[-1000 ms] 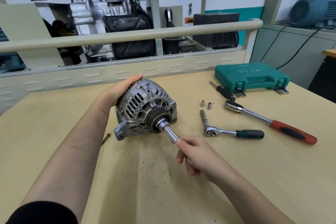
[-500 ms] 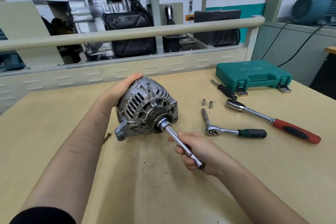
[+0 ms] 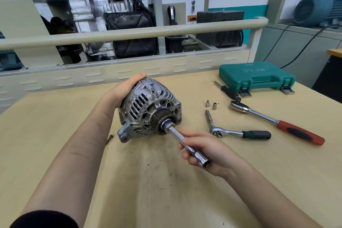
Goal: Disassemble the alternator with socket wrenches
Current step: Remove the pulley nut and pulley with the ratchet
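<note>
A silver alternator [image 3: 148, 105] lies on the wooden bench with its pulley facing me. My left hand [image 3: 124, 89] grips its rear housing from the upper left. A chrome socket extension bar [image 3: 182, 139] sits in the pulley's centre and slants down to the right. My right hand [image 3: 205, 151] holds the bar's outer part, fingers curled under it, with the bar's square-drive end poking out past the palm.
To the right lie a small green-handled ratchet [image 3: 238, 132], a long red-handled ratchet [image 3: 277, 122], two small sockets [image 3: 211, 105] and a black-handled driver [image 3: 226, 90]. A closed green tool case [image 3: 256, 76] stands at the back right. A loose bolt [image 3: 109, 138] lies left of the alternator.
My right hand has turned over around the extension bar, from on top of it to underneath, so the bar's free end now shows. The alternator and left hand stay put.
</note>
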`<state>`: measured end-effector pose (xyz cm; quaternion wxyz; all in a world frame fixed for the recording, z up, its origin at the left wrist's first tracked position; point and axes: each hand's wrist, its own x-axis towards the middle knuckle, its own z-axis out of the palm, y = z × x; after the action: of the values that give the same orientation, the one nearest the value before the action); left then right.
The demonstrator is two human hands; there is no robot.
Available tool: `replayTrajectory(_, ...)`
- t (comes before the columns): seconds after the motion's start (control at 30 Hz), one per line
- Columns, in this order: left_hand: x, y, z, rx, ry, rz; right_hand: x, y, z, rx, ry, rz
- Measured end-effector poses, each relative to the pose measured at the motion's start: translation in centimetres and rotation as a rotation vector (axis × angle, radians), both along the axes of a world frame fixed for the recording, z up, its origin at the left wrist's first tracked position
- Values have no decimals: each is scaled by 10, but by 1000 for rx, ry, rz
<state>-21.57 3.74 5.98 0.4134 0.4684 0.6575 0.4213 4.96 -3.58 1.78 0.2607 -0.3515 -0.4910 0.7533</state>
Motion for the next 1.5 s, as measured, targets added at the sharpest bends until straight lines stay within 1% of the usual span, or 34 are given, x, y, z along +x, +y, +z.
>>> replayTrajectory(0.1, 1, 0, 1, 1, -4, -2, -4, -8, -16, 1021, -703, -15)
replayTrajectory(0.13, 1, 0, 1, -1, -2, -7, -5, -9, -21, 1201, -828, -51)
replayTrajectory(0.17, 1, 0, 1, -3, -2, -10, -6, -9, -25, 1203, -813, -89)
replayTrajectory(0.2, 1, -1, 1, -1, -3, -10, -6, -8, -24, 1026, -695, -104)
replayTrajectory(0.3, 2, -1, 1, 18, -6, -7, -6, 2, -5, 104, -187, 1)
replayTrajectory(0.33, 2, -1, 1, 20, -5, -10, -5, 4, -1, 4, -130, 19)
replayTrajectory(0.37, 2, -1, 1, 18, -3, -18, -4, 6, 1, 101, -190, 23)
replayTrajectory(0.4, 2, -1, 1, 13, -1, -25, -5, 4, 2, 372, -359, 27)
replayTrajectory(0.47, 2, -2, 2, 6, 3, -24, -5, 1, -3, 1017, -808, -30)
replayTrajectory(0.5, 2, -2, 1, 3, 4, -19, -5, -1, -4, 1202, -951, -59)
replayTrajectory(0.53, 2, -2, 1, -2, 3, -15, -6, -2, -6, 1264, -995, -98)
replayTrajectory(0.57, 3, -2, 1, -4, -3, -11, -9, -3, -8, 1212, -966, -93)
replayTrajectory(0.6, 4, -3, 2, -2, -15, -11, -10, -2, -7, 1059, -856, -63)
replayTrajectory(0.63, 4, -3, 2, 4, -32, -15, -12, 1, -4, 823, -702, -17)
replayTrajectory(0.7, 5, -3, 2, 7, -56, -16, -15, 8, 4, 245, -351, 89)
replayTrajectory(0.73, 6, -3, 2, 4, -58, -18, -14, 10, 8, 40, -204, 107)
replayTrajectory(0.77, 6, -2, 2, 1, -56, -23, -13, 14, 9, -28, -131, 110)
replayTrajectory(0.8, 5, -3, 2, -3, -54, -31, -13, 15, 8, 15, -128, 109)
replayTrajectory(0.83, 5, -3, 1, -6, -52, -35, -14, 15, 7, 178, -222, 102)
replayTrajectory(0.93, 5, -3, 2, -6, -42, -30, -15, 12, 0, 981, -800, 33)
replayTrajectory(0.97, 5, -3, 2, -6, -41, -30, -17, 13, -2, 1108, -871, -17)
replayTrajectory(1.0, 6, -3, 2, -7, -43, -31, -18, 13, -4, 1098, -851, -28)
replayTrajectory(1.03, 5, -3, 2, -8, -47, -30, -18, 14, -4, 969, -751, 1)
replayTrajectory(1.07, 5, -3, 2, -8, -48, -30, -18, 16, -2, 729, -605, 53)
replayTrajectory(1.13, 6, -4, 3, -6, -43, -33, -20, 18, 4, 104, -252, 147)
replayTrajectory(1.17, 7, -4, 3, -7, -43, -33, -19, 19, 5, -94, -129, 150)
replayTrajectory(1.2, 7, -4, 3, -9, -45, -32, -19, 20, 4, -156, -77, 141)
replayTrajectory(1.23, 7, -5, 4, -11, -44, -32, -20, 22, 4, -111, -78, 120)
replayTrajectory(1.27, 7, -5, 4, -14, -42, -32, -21, 23, 2, 30, -144, 86)
replayTrajectory(1.37, 7, -5, 4, -16, -41, -26, -21, 22, 1, 753, -582, -3)
replayTrajectory(1.4, 7, -5, 4, -16, -40, -23, -22, 23, -1, 947, -719, -28)
replayTrajectory(1.43, 8, -5, 4, -17, -38, -20, -24, 24, -2, 1032, -785, -44)
replayTrajectory(1.47, 8, -5, 4, -19, -36, -18, -25, 25, -4, 984, -768, -25)
replayTrajectory(1.5, 8, -5, 4, -19, -36, -18, -27, 25, -3, 804, -673, 21)
